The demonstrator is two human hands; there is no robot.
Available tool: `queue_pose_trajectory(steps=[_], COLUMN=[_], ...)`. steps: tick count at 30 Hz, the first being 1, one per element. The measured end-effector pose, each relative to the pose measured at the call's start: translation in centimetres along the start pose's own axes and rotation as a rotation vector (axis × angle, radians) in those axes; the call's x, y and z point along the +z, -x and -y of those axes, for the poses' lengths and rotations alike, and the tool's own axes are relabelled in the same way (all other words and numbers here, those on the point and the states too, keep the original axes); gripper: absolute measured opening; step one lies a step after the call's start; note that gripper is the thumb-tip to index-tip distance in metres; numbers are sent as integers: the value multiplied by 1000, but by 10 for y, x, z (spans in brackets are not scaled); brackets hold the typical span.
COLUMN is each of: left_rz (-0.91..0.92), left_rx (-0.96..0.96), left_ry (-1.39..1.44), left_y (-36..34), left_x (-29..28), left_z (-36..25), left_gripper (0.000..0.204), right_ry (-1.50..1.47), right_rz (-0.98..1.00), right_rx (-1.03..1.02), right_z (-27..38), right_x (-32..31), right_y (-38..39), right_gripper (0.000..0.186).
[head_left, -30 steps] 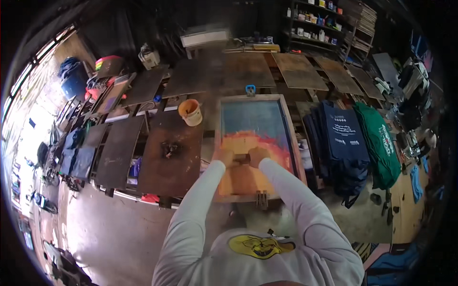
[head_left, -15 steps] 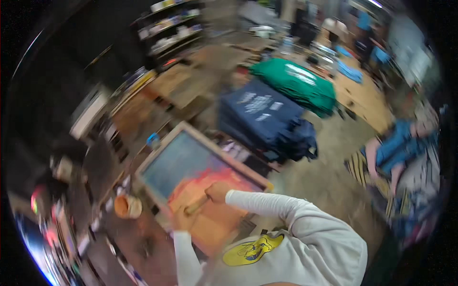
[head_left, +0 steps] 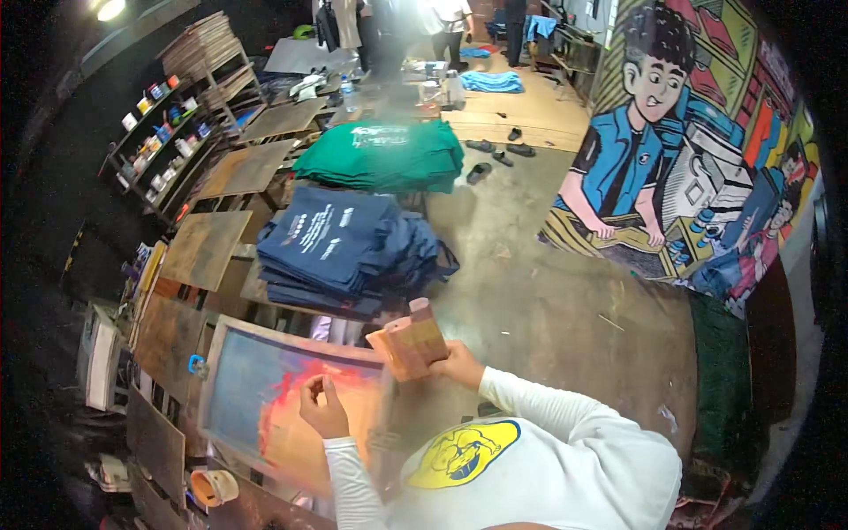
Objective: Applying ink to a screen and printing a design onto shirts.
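Head: orange-lined bkt [head_left: 229, 488] nr screen [head_left: 237, 371]

a: ok what's the count here?
b: one left hand [head_left: 323, 408], one right hand [head_left: 460, 364], one squeegee [head_left: 413, 343], one framed screen [head_left: 240, 384], one navy cloth stack [head_left: 329, 240], one green cloth stack [head_left: 380, 159].
a: that it?
b: nah, one bucket [head_left: 227, 488] and one blue clamp [head_left: 197, 364] too.

White long-sleeved top [head_left: 565, 468], yellow print [head_left: 465, 452] edged in blue, seemingly a cartoon.
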State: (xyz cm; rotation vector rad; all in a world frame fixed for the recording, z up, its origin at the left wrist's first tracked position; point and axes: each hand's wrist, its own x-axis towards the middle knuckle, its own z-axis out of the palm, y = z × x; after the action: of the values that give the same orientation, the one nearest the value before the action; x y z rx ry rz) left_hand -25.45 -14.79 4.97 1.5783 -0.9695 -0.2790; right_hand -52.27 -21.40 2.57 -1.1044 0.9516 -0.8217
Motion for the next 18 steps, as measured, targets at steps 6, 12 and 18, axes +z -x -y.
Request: queue_pose_trajectory(steps=[6,12,18], left_rz=[37,-60,260], left_rx=[38,-14,68], left_ry=[6,-14,-385], left_y=[53,78,26], left_x=[65,53,-50], left_z=[-45,-42,-10], left_gripper=[13,13,23], right_ry=[-18,-83,-160], right_rz=[-144,-111,-27], right_rx=[62,111,125], right_z=[-14,-40,-44], right_x=[-80,-98,-51], right_y=[37,51,43], right_gripper=[23,22,16])
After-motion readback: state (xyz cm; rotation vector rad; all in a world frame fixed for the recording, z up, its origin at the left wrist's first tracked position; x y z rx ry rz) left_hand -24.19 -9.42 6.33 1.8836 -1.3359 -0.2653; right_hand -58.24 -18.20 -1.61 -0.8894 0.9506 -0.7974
